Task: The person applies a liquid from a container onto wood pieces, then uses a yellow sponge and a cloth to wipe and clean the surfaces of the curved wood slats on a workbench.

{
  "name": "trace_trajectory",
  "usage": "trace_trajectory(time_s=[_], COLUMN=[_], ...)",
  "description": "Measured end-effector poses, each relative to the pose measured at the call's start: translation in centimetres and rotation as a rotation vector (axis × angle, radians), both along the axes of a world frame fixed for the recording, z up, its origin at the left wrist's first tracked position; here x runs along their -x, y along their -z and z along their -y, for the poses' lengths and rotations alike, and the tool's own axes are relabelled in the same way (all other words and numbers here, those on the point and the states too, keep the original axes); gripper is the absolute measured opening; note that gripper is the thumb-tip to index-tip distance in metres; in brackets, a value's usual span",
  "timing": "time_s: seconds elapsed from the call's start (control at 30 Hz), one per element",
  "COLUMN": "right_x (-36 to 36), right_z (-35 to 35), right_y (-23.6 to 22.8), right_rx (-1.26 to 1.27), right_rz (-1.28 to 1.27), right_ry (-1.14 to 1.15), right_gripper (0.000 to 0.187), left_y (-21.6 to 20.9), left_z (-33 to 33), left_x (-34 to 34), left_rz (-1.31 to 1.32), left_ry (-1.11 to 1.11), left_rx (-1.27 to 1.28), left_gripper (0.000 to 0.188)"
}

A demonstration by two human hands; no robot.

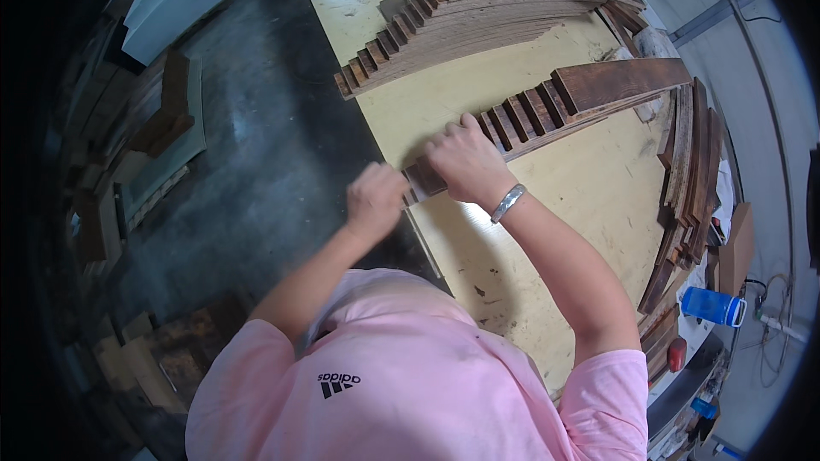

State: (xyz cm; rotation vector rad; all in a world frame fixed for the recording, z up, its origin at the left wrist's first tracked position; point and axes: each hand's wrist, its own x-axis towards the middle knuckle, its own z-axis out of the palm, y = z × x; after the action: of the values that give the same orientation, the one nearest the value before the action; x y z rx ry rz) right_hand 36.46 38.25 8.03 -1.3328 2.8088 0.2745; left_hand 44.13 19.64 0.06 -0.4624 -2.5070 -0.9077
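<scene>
Dark brown wooden boards [619, 85] overlap like steps in a fanned row across the pale tabletop [598, 171]. At the row's near-left end, my right hand [468, 158] lies over a board [425, 181], its fingers curled down around the edge. A silver bracelet [509, 203] circles that wrist. My left hand [376, 202] is closed beside the board's left end, just past the table edge. It looks slightly blurred, and whatever its fingers hold is hidden from view.
Another stepped row of boards [487, 21] lies farther back. More boards [696, 162] are piled along the right side, near a blue bottle [711, 306] and a red object [676, 354]. Dark floor [265, 137] spreads to the left, with a white box [177, 2] beyond.
</scene>
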Motion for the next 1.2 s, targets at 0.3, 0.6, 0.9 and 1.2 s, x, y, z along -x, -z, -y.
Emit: trace_trajectory(time_s=[0.3, 0.6, 0.9, 1.2], right_x=[0.2, 0.0, -0.2, -0.1], right_z=[0.2, 0.5, 0.3, 0.3], right_y=[0.3, -1.5, -0.7, -0.8], right_rx=[0.06, -0.094, -0.033, -0.054], right_rz=[0.011, -0.06, -0.048, -0.035], right_ry=[0.023, 0.006, 0.02, 0.018], right_gripper=[0.026, 0.026, 0.025, 0.028], left_y=[0.7, 0.7, 1.9, 1.6], left_z=[-0.1, -0.7, 1.3, 1.0], left_x=[0.1, -0.4, 0.0, -0.4], left_rz=[-0.023, 0.014, 0.034, 0.026], left_ry=[-0.011, -0.067, -0.208, -0.114], left_rx=[-0.024, -0.136, -0.112, -0.115], left_gripper=[0.011, 0.015, 0.008, 0.012])
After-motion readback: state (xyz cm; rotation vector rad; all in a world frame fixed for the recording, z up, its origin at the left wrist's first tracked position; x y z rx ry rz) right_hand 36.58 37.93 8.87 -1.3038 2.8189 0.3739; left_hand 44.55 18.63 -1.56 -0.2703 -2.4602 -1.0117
